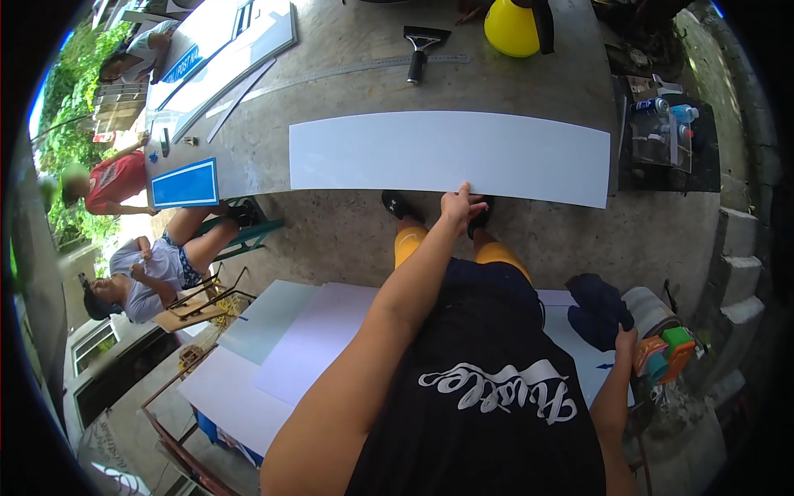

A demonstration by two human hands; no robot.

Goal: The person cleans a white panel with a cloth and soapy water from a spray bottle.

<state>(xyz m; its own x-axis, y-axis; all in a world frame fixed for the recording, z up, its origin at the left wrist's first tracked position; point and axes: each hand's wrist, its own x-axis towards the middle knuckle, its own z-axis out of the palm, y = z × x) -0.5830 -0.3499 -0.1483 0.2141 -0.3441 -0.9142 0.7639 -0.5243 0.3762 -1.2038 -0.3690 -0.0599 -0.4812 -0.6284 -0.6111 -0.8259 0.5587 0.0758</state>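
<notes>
Person: black sleeveless shirt [488,413] with white script lettering; dark shorts [484,277]; yellow leggings [407,244]; black shoes [397,204]; bare arms, no gloves.

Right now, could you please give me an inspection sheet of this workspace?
Surface: concrete floor, bare around the feet.
Job's things: long white sheet lying flat on the floor.
Clutter: scraper, metal ruler, yellow container, blue sign panel, bottles, pale sheets stacked near the person.
Grippers: left hand grips the white sheet's near edge; right hand is at a dark cloth beside an orange and green tool, grip unclear.
Cables: nothing seen.
Surroundings: other people sit at the left; greenery beyond them.
</notes>
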